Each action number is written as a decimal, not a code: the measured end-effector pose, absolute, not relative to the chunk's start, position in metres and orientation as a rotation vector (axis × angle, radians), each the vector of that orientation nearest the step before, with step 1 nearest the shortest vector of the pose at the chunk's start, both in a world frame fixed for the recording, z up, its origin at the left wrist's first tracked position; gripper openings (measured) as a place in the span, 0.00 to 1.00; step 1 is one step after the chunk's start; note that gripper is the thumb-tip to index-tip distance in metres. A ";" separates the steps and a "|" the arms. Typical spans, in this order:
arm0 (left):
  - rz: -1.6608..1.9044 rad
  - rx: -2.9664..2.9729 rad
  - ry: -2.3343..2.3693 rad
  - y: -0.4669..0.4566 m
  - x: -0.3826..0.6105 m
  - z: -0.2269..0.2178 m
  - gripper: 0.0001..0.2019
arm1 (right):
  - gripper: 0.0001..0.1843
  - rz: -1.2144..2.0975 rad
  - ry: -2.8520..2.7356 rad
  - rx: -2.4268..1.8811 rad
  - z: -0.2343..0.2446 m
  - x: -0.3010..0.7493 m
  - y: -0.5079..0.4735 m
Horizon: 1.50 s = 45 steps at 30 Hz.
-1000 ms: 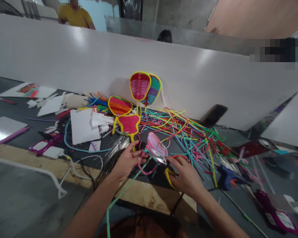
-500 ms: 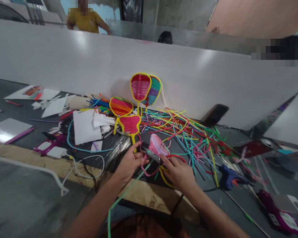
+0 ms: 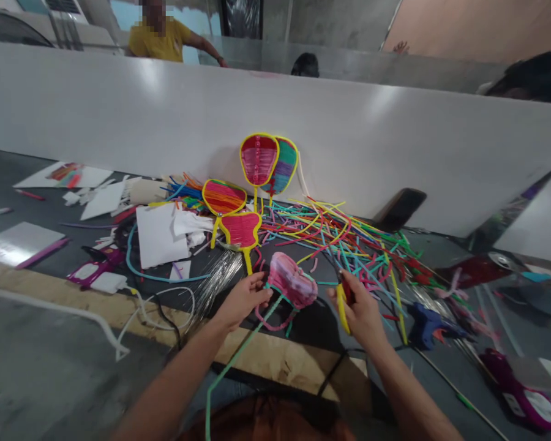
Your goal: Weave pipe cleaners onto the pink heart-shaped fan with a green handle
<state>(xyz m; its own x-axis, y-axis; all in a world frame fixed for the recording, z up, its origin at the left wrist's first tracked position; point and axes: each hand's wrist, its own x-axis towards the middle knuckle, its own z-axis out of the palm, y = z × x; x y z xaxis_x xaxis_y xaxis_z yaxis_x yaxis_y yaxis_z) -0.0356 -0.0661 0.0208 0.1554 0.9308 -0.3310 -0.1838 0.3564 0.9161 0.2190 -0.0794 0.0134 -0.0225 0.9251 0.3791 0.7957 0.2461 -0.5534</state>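
Note:
My left hand [image 3: 242, 299] pinches the left edge of a pink woven fan-shaped piece [image 3: 292, 282], which has a teal rim and a long green strand [image 3: 233, 367] trailing toward me. My right hand [image 3: 359, 305] is closed on a tool with yellow and red handles [image 3: 343, 300], held just right of the pink piece and apart from it. Beyond my hands lies a big heap of coloured plastic strands [image 3: 344, 240]. Finished fans with yellow rims [image 3: 259, 159] lean on the white partition; two more [image 3: 239, 229] lie flat.
White paper sheets [image 3: 158, 235], a white cable [image 3: 133, 306] and a pink-edged gadget [image 3: 90, 271] lie at the left. A blue glue gun [image 3: 425, 323] sits at the right, a dark phone [image 3: 398, 209] leans on the partition [image 3: 119, 110]. People stand behind it.
My right hand has drawn away from the pink piece to the right with the tool in it. My left hand keeps the piece, which now faces more toward me.

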 end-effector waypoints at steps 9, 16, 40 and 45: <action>1.021 0.775 1.018 -0.056 -0.039 0.017 0.11 | 0.22 0.300 -1.938 -1.591 -0.001 0.250 -0.098; 1.252 0.299 0.853 -0.041 -0.050 0.034 0.06 | 0.21 0.101 -2.097 -1.420 -0.015 0.240 -0.105; 1.233 0.128 0.843 -0.057 0.006 0.042 0.04 | 0.20 -0.136 -2.055 -1.629 -0.005 0.201 -0.092; 1.232 0.122 0.855 -0.055 0.012 0.041 0.04 | 0.20 -0.095 -2.103 -1.549 -0.008 0.204 -0.093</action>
<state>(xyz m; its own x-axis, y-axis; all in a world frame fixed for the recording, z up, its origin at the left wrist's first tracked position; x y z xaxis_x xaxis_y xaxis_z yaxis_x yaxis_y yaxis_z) 0.0118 -0.0553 0.0411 0.0727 0.8600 -0.5051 -0.7739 0.3681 0.5154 0.2038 -0.0931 -0.0082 -0.2087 0.8705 0.4456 0.9073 0.3424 -0.2440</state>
